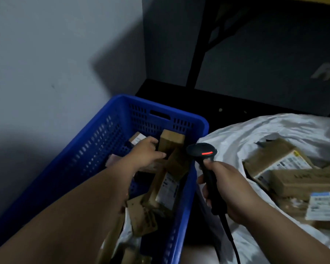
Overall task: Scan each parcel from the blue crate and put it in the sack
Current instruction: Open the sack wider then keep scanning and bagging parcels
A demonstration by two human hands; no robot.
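Dim room corner: pale grey wall (46, 54) at left, dark floor (236, 100) behind, black table leg (196, 60) rising at upper centre.

Blue perforated plastic crate (95, 141), left of centre, against the wall. Contents: several brown cardboard parcels, lying jumbled at differing angles. One upright brown cardboard box (171, 142) stands near the far end wall; one long brown box with a white printed label (165, 189) leans along the right side; flat pieces of brown cardboard (141, 218) lie at the near end.

Left hand (146, 153), inside the crate, forearm reaching in over the near rim. Fingers curled round the near edge of the upright box, thumb along its lower side; gripping it.

Black handheld barcode scanner (204, 152), between crate and sack, just above the crate's right rim. Red light strip lit on its head; black cable (234, 242) trailing down from the handle.

Right hand (227, 189), closed round the scanner handle, fingers wrapped at the front.

White plastic sack (255, 130), right, mouth open, just beside the crate. Contents: brown cardboard parcels with white labels (280, 164), stacked loosely; print too blurred to read.
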